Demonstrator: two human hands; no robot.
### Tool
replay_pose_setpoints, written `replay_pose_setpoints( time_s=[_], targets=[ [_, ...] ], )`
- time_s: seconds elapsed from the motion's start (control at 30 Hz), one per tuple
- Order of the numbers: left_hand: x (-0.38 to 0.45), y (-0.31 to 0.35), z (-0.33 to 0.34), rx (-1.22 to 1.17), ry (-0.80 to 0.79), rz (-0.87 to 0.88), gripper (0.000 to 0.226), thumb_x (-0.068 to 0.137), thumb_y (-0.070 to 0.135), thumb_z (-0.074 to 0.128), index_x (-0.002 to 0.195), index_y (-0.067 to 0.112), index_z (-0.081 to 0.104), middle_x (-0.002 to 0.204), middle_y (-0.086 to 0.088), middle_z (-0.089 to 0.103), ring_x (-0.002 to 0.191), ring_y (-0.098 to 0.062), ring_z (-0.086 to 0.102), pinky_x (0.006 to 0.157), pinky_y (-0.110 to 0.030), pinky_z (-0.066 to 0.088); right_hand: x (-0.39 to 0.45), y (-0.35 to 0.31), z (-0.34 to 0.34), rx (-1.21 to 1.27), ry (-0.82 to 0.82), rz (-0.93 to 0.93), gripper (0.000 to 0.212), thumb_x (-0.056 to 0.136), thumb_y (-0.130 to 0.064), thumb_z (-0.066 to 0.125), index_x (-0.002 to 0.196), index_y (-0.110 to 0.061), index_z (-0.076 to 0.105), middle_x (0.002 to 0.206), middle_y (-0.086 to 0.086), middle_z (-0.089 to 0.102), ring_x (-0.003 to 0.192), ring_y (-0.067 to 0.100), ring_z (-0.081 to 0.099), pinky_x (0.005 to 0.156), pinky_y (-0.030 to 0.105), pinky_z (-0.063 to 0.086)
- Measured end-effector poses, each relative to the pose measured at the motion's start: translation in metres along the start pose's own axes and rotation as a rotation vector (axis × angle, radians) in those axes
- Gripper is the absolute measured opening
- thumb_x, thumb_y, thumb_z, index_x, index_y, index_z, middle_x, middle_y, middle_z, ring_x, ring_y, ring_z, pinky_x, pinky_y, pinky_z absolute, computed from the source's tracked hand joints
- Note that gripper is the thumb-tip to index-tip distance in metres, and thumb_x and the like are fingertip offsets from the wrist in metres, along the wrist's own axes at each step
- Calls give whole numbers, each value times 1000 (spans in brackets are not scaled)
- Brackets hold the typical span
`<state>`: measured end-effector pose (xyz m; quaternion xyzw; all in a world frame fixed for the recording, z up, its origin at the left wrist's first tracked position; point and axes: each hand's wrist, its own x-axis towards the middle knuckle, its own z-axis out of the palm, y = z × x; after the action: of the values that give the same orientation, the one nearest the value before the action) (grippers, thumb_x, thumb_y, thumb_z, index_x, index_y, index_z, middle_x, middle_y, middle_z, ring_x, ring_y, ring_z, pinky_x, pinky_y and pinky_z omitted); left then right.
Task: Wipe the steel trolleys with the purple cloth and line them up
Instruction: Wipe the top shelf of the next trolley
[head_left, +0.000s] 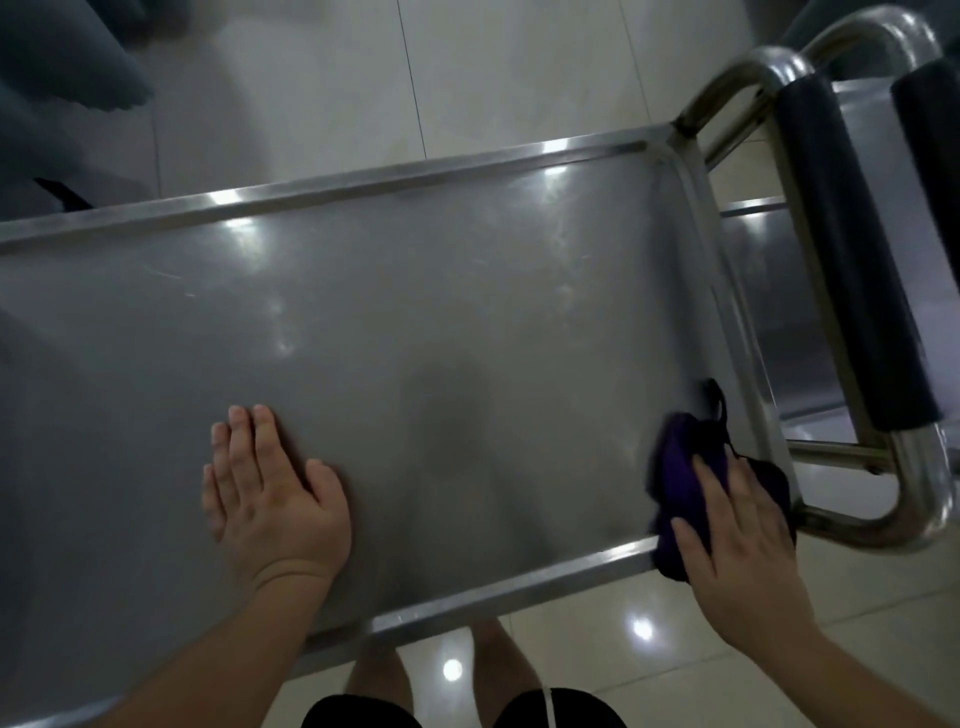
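Cloth (680, 493) under right hand (737, 551)

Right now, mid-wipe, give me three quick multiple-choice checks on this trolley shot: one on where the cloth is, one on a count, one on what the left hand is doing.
1. Where is the purple cloth?
A. At the tray's near corner by the handle
B. In the middle of the tray
C. On the floor

2. How many black padded handles show at the right?
A. None
B. Two
C. Four

3. How is the left hand set?
A. Closed round the handle
B. Holding the cloth
C. Flat, palm down on the tray

Answers:
1 A: the cloth sits under the right hand on the steel trolley, over its near rim beside the handle.
2 B: one black handle on this trolley, a second behind it.
3 C: fingers are spread flat on the steel, empty.
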<state>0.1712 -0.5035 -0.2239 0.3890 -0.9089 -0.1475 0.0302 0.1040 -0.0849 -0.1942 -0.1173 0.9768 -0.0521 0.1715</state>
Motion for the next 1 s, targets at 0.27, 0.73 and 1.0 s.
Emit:
replay_pose_setpoints(
  time_s=[0.27, 0.73, 1.0],
  targets=[
    [3, -4, 4, 20, -10, 6, 79, 92, 38, 38, 166, 11, 27, 174, -12, 22, 162, -30, 15, 131, -51, 10, 198, -55, -47, -63, 151, -326, 67, 100, -50, 41, 161, -24, 35, 170, 8, 28, 158, 29, 23, 126, 55, 21],
    [0, -3, 5, 22, 18, -9, 78, 91, 38, 40, 165, 14, 30, 174, -10, 25, 162, -28, 17, 131, -48, 10, 215, -86, -44, -18, 187, -424, 63, 103, -48, 44, 159, -20, 40, 170, 11, 29, 155, 34, 29, 125, 54, 25],
    [-2, -3, 3, 29, -17, -10, 77, 94, 37, 39, 167, 14, 28, 175, -9, 23, 162, -28, 16, 132, -48, 9, 43, -32, 3, -179, -110, -759, 61, 106, -51, 39, 164, -39, 26, 173, -7, 21, 160, 22, 21, 129, 46, 15]
  ],
)
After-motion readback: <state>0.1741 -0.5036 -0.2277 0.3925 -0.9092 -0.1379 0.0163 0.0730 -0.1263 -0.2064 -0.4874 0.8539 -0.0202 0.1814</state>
